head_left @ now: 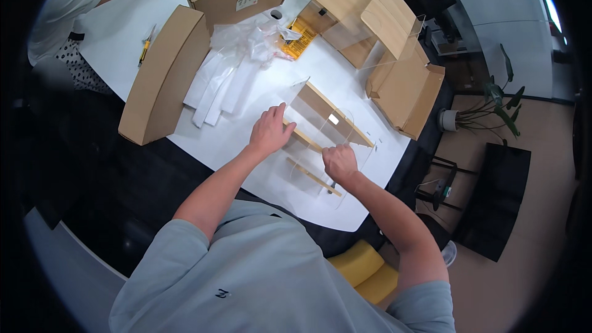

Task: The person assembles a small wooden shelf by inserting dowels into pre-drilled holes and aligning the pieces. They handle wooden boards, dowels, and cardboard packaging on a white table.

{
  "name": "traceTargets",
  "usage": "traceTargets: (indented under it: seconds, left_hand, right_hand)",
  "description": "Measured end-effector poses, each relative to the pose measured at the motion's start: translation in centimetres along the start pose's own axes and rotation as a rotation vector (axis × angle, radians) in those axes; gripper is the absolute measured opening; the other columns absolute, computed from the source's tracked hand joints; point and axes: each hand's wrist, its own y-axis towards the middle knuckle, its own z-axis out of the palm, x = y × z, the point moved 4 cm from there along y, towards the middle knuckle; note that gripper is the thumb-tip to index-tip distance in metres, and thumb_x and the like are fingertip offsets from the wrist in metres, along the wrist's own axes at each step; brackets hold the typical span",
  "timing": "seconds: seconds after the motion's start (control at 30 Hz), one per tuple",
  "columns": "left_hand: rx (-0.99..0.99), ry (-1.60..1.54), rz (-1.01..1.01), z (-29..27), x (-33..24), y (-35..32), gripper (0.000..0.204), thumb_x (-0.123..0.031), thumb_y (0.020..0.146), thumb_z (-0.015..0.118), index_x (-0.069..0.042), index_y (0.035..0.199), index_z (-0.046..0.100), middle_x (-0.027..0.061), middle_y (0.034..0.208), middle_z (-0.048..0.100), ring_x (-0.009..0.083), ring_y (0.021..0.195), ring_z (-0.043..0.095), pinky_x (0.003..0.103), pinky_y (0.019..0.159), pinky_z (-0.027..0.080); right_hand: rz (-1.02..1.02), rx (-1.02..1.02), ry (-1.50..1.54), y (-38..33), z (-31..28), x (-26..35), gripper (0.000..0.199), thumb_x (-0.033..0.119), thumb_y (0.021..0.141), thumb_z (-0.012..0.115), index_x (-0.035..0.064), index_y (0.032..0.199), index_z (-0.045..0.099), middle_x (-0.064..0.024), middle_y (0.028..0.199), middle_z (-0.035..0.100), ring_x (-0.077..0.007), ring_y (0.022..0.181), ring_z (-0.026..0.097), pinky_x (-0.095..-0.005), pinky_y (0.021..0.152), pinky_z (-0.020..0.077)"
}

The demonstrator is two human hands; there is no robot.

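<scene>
My left hand lies flat, fingers together, on the upper end of the rack, a clear acrylic frame with wooden shelves at frame centre. My right hand is curled on its lower right edge; I cannot tell whether it truly grips. The rack's long axis runs from upper left to lower right, between both hands, each touching it. Farther out on the white table: plastic bags upper left, a long carton beyond, open boxes upper right.

Right hand hides its fingertips' grip
</scene>
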Motion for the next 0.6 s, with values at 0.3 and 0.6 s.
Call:
traceTargets:
  seconds: [0.3, 0.6]
  left_hand:
    - [-0.045, -0.002, 0.033, 0.5, 0.0, 0.3, 0.066, -0.035, 0.093, 0.066, 0.001, 0.143, 0.043, 0.0222, 0.132, 0.056, 0.0396, 0.115, 0.057, 0.048, 0.096, 0.051]
    - [-0.004, -0.030, 0.010, 0.1, -0.2, 0.1, 0.069, -0.036, 0.096, 0.063, 0.001, 0.148, 0.037, 0.0240, 0.137, 0.052, 0.0406, 0.124, 0.052, 0.048, 0.104, 0.045]
  right_hand:
    - [0.982, -0.012, 0.646, 1.0, 2.1, -0.7, 0.018, 0.010, 0.079, 0.060, -0.0045, 0.081, 0.071, -0.0283, 0.091, 0.072, -0.0434, 0.084, 0.071, -0.0485, 0.076, 0.0570]
    - [1.183, 0.119, 0.891, 1.9, 2.6, -0.9, 0.035, 0.020, 0.084, 0.065, 0.0015, 0.114, 0.070, -0.0210, 0.120, 0.070, -0.0382, 0.113, 0.068, -0.0451, 0.094, 0.0554]
